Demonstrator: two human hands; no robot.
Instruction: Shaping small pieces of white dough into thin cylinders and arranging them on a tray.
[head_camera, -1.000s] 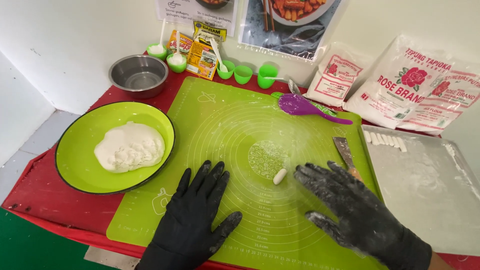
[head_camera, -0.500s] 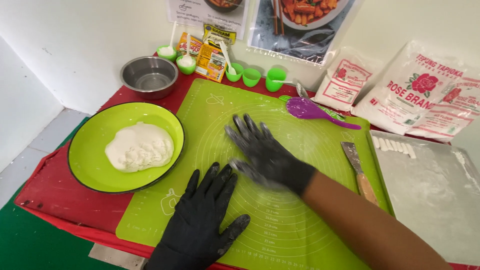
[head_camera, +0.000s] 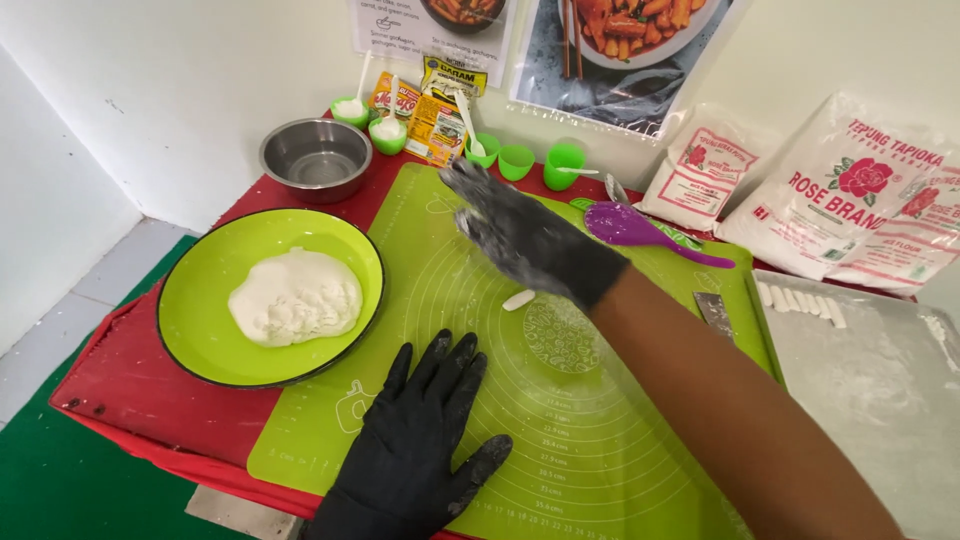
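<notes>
A small white dough piece (head_camera: 518, 299), short and log-shaped, lies flat on the green silicone mat (head_camera: 600, 440). It sits just under the floured, black-gloved right hand (head_camera: 520, 232), near the mat's middle.

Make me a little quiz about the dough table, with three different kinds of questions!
1. True or false: the left hand lies flat on the green mat.
2. What sits on the green plate? A) a white dough lump B) a spoon C) nothing
3. Fill in: the right hand, dusted with flour, hangs above the mat near a small piece of ____.

Key: 1 true. 2 A, the dough lump. 3 dough.
</notes>
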